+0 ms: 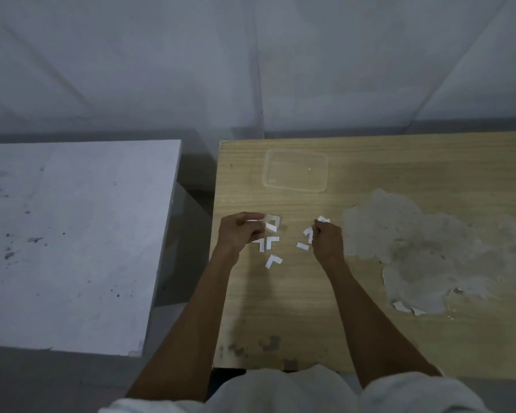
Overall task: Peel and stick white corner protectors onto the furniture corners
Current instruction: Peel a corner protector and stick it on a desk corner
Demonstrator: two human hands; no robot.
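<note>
Several white L-shaped corner protectors (pixel 273 260) lie scattered on the wooden table (pixel 295 308), between and just below my hands. My left hand (pixel 240 232) pinches a white protector piece at its fingertips, with a translucent corner piece right beside it. My right hand (pixel 326 236) is curled and pinches a small white piece at its top; another white piece shows by its thumb. A short white strip (pixel 302 246) lies to the left of my right hand.
A clear plastic lid (pixel 325 174) lies flat at the back of the wooden table. The veneer is peeled away in a large grey patch (pixel 423 248) on the right. A white table (pixel 72 234) stands to the left across a narrow gap.
</note>
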